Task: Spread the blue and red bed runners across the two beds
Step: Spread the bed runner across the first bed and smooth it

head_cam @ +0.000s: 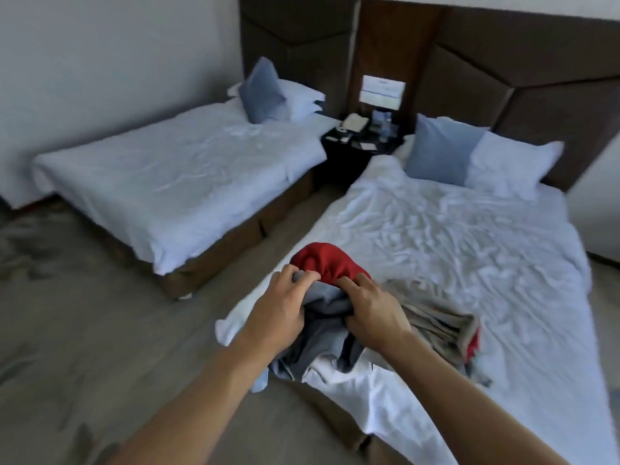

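Observation:
A bunched bed runner [327,317], blue-grey with a red part on top, hangs over the near left corner of the right bed [469,250]. My left hand [281,303] grips its left side and my right hand [372,310] grips its right side, both with curled fingers. A second folded runner [443,327], grey-beige with a red edge, lies on the same bed just right of my right hand. The left bed [174,176] has only white sheets and pillows on it.
A dark nightstand [360,146] with small items stands between the beds against the brown headboard [503,62]. Blue and white pillows lie at the head of each bed. Patterned carpet [84,313] covers the floor to the left and between the beds.

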